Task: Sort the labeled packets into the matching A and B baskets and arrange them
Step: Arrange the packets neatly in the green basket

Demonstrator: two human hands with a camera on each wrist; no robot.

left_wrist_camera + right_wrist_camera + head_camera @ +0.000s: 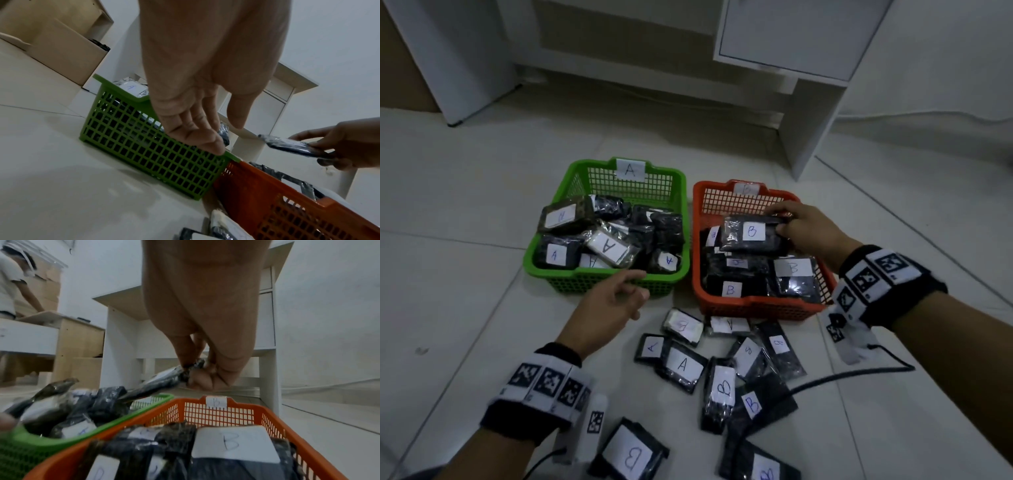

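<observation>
A green basket (571,279) tagged A and an orange basket (753,303) tagged B stand side by side on the floor, both holding black packets. My right hand (796,222) pinches the right end of a black packet labelled B (751,234) over the orange basket (273,417); the same packet (292,147) (164,381) shows in both wrist views. My left hand (616,298) hovers with relaxed fingers, holding nothing, just in front of the green basket's near wall (148,146). Several loose A and B packets (683,365) lie on the floor before the baskets.
A white desk (808,113) stands behind the baskets. A black cable (825,378) runs over the loose packets at the lower right. Another person (12,288) bends at a wooden cabinet far left in the right wrist view. Bare floor tiles (465,274) lie left of the green basket.
</observation>
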